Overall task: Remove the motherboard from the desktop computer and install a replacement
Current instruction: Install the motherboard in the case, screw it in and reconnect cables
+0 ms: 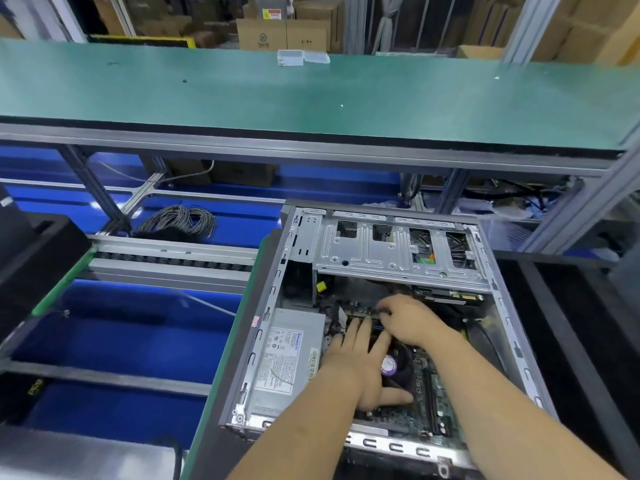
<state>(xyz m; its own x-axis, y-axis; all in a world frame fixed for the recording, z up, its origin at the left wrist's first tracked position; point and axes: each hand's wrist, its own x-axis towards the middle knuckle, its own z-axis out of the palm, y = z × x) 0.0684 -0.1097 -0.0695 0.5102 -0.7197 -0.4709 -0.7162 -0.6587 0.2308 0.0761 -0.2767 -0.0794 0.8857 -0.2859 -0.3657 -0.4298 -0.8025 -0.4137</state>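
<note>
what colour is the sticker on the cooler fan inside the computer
Purple, on the fan sticker beside the left hand; head view.

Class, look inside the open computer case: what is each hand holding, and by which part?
The right hand pinches the top edge of a memory module. The left hand lies flat, holding nothing.

Both hands cover much of the motherboard (420, 386); the power supply (287, 358) label print is unreadable.

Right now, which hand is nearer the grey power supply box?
Left. The left hand lies flat right beside the power supply box, almost touching its edge; the right hand is farther right, over the board.
</note>
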